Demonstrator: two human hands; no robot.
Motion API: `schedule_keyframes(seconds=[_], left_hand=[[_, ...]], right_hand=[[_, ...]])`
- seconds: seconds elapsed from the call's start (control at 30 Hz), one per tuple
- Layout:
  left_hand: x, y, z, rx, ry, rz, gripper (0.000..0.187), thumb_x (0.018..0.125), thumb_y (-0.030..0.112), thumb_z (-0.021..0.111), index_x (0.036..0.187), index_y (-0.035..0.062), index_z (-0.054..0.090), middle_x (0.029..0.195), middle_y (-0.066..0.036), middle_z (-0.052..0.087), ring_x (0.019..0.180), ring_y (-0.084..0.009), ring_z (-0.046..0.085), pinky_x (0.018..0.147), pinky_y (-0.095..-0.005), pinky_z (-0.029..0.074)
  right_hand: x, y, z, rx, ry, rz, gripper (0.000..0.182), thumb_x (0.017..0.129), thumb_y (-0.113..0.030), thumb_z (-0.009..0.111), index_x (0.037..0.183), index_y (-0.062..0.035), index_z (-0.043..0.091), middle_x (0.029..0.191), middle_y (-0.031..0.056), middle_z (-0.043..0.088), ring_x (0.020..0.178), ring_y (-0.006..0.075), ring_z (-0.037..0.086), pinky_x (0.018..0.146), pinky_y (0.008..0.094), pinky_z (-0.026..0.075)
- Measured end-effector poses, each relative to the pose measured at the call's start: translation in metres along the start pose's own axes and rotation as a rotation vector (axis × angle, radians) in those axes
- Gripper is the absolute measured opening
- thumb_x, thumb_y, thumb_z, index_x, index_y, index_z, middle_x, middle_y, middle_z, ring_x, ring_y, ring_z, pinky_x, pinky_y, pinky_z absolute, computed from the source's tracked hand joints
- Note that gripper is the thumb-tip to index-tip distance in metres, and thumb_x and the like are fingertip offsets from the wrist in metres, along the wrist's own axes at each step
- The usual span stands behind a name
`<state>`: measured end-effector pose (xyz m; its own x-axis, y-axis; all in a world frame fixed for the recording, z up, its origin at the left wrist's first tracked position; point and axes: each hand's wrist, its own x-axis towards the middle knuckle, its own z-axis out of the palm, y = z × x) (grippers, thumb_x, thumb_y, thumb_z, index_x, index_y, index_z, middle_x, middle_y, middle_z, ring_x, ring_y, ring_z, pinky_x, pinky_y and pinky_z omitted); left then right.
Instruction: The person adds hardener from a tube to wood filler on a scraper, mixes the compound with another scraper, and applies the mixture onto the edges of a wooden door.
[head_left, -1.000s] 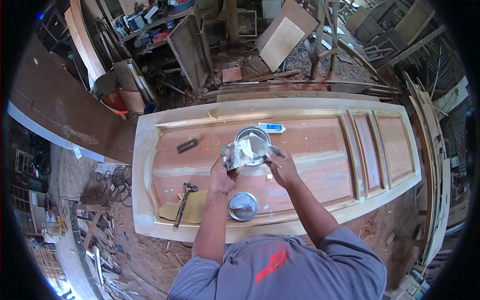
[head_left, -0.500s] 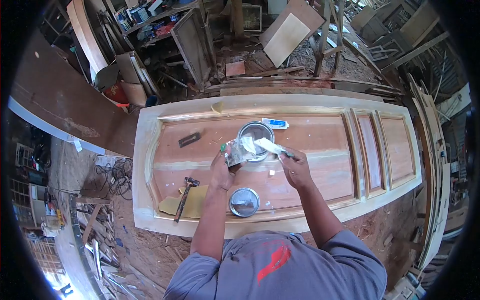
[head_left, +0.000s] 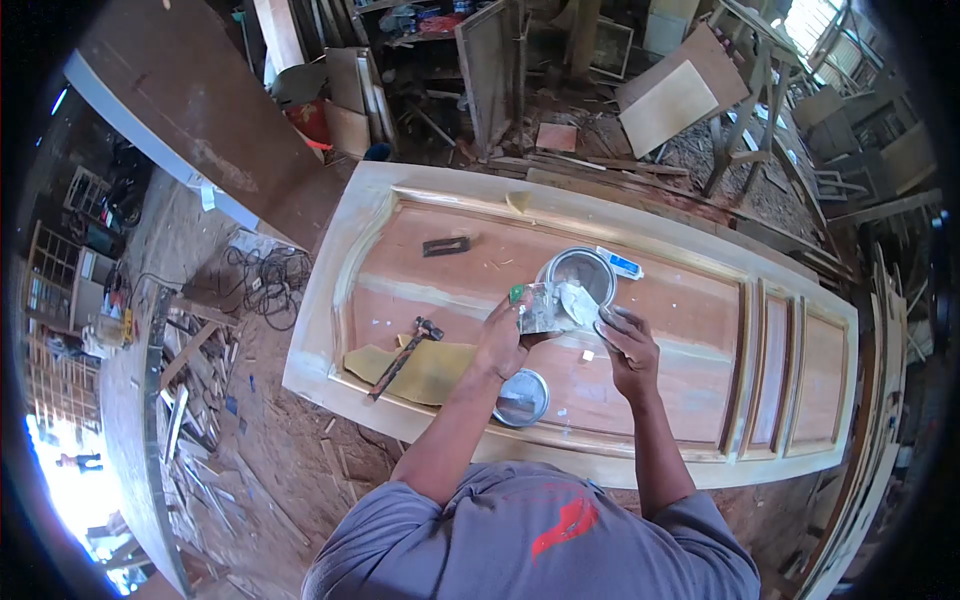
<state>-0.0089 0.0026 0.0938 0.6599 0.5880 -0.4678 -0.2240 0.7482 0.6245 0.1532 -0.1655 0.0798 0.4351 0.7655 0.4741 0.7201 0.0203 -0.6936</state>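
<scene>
My left hand [head_left: 503,338] grips a flat, putty-smeared plate [head_left: 540,310] with a green end, holding it over the near side of an open can [head_left: 586,253]. My right hand [head_left: 630,345] is closed around a putty knife, its handle mostly hidden by the fingers. White putty [head_left: 577,302] covers the blade, which meets the plate's right side. Beneath both hands lies a wooden door [head_left: 680,400] with recessed panels. The can's round lid [head_left: 522,398] rests on it, below the left hand. Behind the can is a blue-and-white tube [head_left: 620,263].
A hammer [head_left: 405,358] lies across yellow sandpaper [head_left: 445,372] at the door's left. Farther back are a dark slotted block [head_left: 446,246] and a small yellow scrap [head_left: 518,202]. A brown board [head_left: 200,130] stands at left; wood scraps litter the floor.
My head view has turned, so the scene is shifted and tilted. The putty knife's blade has gone from pointing left above the can to lying against the plate.
</scene>
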Motion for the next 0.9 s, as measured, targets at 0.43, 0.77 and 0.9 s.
schedule_keyframes(seconds=[0.43, 0.77, 0.9], left_hand=[[-0.033, 0.017, -0.044, -0.049, 0.000, 0.097, 0.044, 0.106, 0.035, 0.052, 0.136, 0.0024, 0.054, 0.124, -0.012, 0.066, 0.106, -0.0222, 0.068, 0.091, -0.0369, 0.058], [-0.046, 0.018, -0.128, -0.182, -0.011, 0.225, 0.046, 0.103, 0.028, 0.056, 0.140, 0.0005, 0.049, 0.134, -0.013, 0.062, 0.120, -0.0279, 0.063, 0.103, -0.0448, 0.054], [-0.050, 0.030, -0.132, -0.126, -0.058, 0.184, 0.044, 0.103, 0.024, 0.057, 0.141, 0.0020, 0.049, 0.137, -0.013, 0.059, 0.122, -0.0277, 0.061, 0.105, -0.0440, 0.052]], right_hand=[[-0.181, 0.100, 0.002, 0.532, 0.301, 1.126, 0.043, 0.093, -0.010, 0.067, 0.135, -0.0057, 0.061, 0.106, 0.0048, 0.067, 0.091, 0.0119, 0.064, 0.068, 0.0273, 0.049], [-0.247, 0.166, -0.036, 0.547, 0.649, 1.264, 0.042, 0.096, -0.008, 0.064, 0.138, -0.0093, 0.058, 0.112, 0.0069, 0.066, 0.088, 0.0144, 0.064, 0.068, 0.0281, 0.051], [-0.260, 0.180, -0.027, 0.490, 0.629, 1.199, 0.042, 0.096, -0.013, 0.065, 0.136, -0.0074, 0.057, 0.115, 0.0085, 0.067, 0.097, 0.0181, 0.065, 0.078, 0.0300, 0.052]])
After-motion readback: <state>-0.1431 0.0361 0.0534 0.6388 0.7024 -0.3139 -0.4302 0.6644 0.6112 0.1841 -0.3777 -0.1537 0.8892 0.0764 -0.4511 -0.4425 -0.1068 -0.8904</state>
